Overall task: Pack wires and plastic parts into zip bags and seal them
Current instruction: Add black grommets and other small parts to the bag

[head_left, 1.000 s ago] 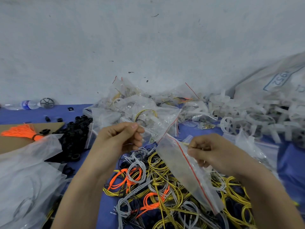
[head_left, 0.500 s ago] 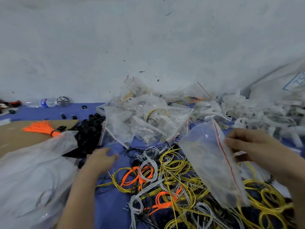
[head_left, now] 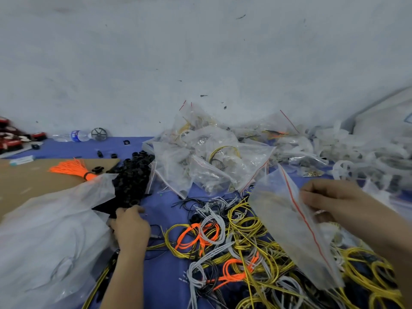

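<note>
Tangle of thin looped wires (head_left: 240, 241) at 5 o'clock. Crinkled filled bags (head_left: 211, 161) at 12. Flat clear zip bag (head_left: 281, 219), red strip, at 3 o'clock, pinched by right hand (head_left: 330, 199). Left hand (head_left: 131, 226) at 8 o'clock, fingertips bent onto black parts (head_left: 131, 179); grip unclear.

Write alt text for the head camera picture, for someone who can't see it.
The person's right hand pinches a clear plastic zip bag with a red seal line above a tangle of yellow, grey and orange wire loops on a blue table; the left hand touches a pile of small black plastic parts.
</note>
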The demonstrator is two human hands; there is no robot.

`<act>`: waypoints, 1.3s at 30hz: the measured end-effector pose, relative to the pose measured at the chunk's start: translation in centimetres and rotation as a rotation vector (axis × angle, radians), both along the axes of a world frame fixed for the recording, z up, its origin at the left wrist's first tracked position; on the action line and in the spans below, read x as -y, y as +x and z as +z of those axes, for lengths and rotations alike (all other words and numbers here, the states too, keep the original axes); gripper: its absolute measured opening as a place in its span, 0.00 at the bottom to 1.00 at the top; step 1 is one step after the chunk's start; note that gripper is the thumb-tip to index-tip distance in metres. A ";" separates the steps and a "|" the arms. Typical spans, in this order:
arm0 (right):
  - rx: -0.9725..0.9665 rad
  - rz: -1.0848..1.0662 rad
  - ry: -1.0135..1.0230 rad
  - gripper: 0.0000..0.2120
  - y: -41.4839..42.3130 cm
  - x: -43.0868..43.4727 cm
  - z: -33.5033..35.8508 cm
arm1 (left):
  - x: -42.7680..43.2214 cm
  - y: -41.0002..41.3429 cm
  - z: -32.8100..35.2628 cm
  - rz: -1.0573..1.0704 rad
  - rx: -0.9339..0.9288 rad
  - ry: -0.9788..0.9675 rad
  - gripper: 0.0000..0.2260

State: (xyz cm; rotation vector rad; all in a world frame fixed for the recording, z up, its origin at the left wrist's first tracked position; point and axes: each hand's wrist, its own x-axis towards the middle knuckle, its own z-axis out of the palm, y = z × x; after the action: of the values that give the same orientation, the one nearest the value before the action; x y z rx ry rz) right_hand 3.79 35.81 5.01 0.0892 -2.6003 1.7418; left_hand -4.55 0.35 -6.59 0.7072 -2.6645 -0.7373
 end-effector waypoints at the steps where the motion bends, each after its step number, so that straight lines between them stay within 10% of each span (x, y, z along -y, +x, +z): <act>1: -0.001 0.007 0.001 0.12 0.1 0.3 0.0 | -0.3 0.1 0.8 -0.029 -0.081 0.055 0.19; 7: 0.000 0.059 -0.026 0.15 0.0 1.9 0.2 | -7.3 3.2 10.5 -0.504 -0.434 0.543 0.18; 12: -0.037 0.087 -0.102 0.11 0.1 3.5 0.2 | -14.9 8.0 11.6 -1.011 -0.068 0.470 0.12; 31: -0.052 0.170 -0.167 0.11 1.4 4.5 1.4 | -15.2 7.2 11.2 -1.010 -0.012 1.084 0.17; 39: -0.141 0.112 0.050 0.13 1.4 4.9 1.1 | -15.2 7.3 10.9 -1.037 -0.056 0.836 0.13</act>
State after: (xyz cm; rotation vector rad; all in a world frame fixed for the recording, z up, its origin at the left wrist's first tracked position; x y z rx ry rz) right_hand 5.16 30.94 6.14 0.3510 -2.5831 1.6358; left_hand 2.78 15.55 4.35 -0.6725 -2.4577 -2.1043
